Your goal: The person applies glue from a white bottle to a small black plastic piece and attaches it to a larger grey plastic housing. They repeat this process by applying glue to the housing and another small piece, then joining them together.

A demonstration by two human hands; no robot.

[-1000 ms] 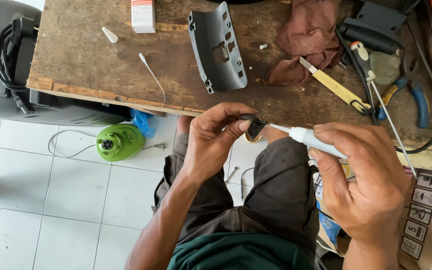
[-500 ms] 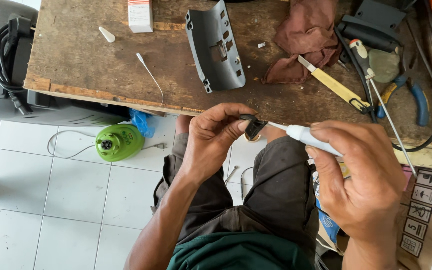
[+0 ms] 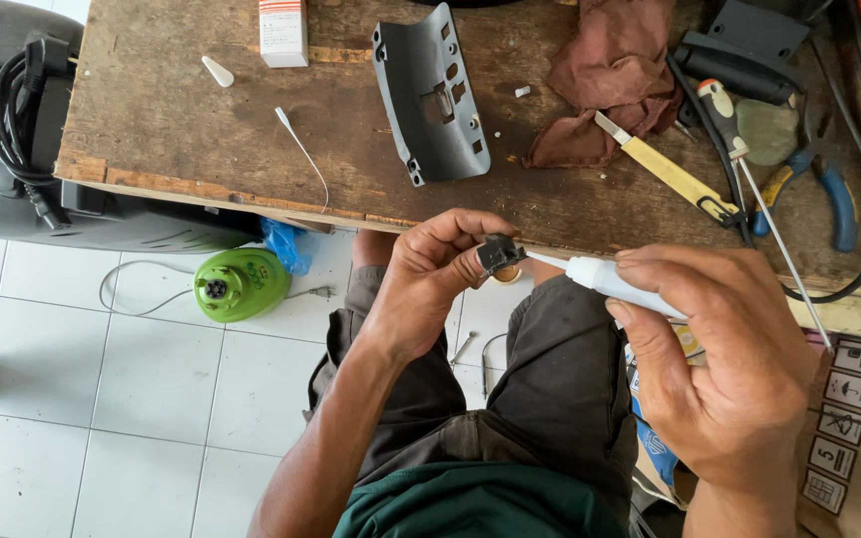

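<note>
I see a small black plastic part [image 3: 499, 253] near the middle of the frame, just below the front edge of the tabletop. My left hand [image 3: 430, 284] pinches it between the thumb and the curled fingers. The thin pointed tip of a small white glue tube [image 3: 610, 281] touches the right side of that part. My right hand [image 3: 724, 369] is wrapped around the tube, with fingers and thumb pressed on it, in the lower right of the frame.

Both hands are over my lap, above dark grey trousers [image 3: 550, 399].

Above them is the worn brown wooden tabletop [image 3: 181, 149]. On it, in the upper middle, lies a curved grey plastic cover [image 3: 430, 95] with holes. To its right is a crumpled dark red rag [image 3: 615, 75], and a yellow-handled knife [image 3: 665, 171] lies partly on the rag. Further right are a screwdriver with a long thin shaft [image 3: 764, 204] and blue-handled pliers [image 3: 829, 194]. In the upper left part of the tabletop I see a small white and red box [image 3: 283, 30], a little white cap [image 3: 217, 72] and a thin white strip [image 3: 299, 149].

On the white tiled floor [image 3: 102, 418] at the left sits a round green thing [image 3: 241, 284], and a big dark grey machine [image 3: 12, 120] with a coiled black cord is at the upper left.
</note>
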